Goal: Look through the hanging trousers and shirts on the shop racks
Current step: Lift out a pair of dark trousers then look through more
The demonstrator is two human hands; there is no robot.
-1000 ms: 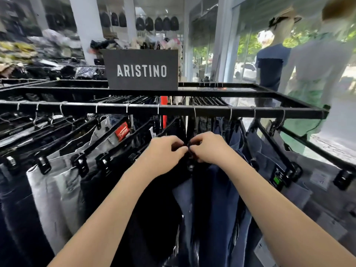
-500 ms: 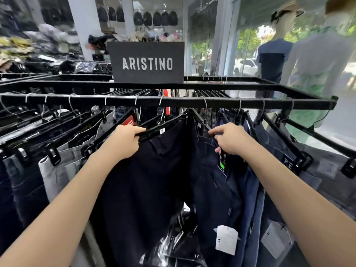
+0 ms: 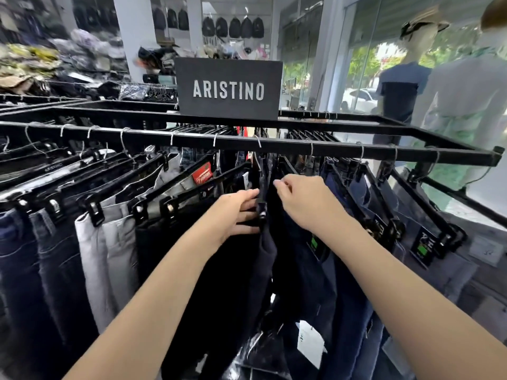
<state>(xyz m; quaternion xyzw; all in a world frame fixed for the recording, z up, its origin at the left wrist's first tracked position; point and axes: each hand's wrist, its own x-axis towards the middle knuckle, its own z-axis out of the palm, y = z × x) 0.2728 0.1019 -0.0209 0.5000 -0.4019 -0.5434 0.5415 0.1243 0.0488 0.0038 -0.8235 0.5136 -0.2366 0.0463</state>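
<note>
Left hand [image 3: 238, 212]: fingers straight, pressing flat against the dark trousers [image 3: 219, 270] just left of a clip hanger [image 3: 262, 207]. Right hand [image 3: 304, 201]: fingers curled, seemingly on the next hanger; the grip itself is hidden. Half a second ago the hands were well apart with one pair spread open; now they sit close together either side of one hanger. Judgement: that pair is checked, next navy pair [image 3: 329, 283] is being parted. All hang from the rail [image 3: 356, 146].
</note>
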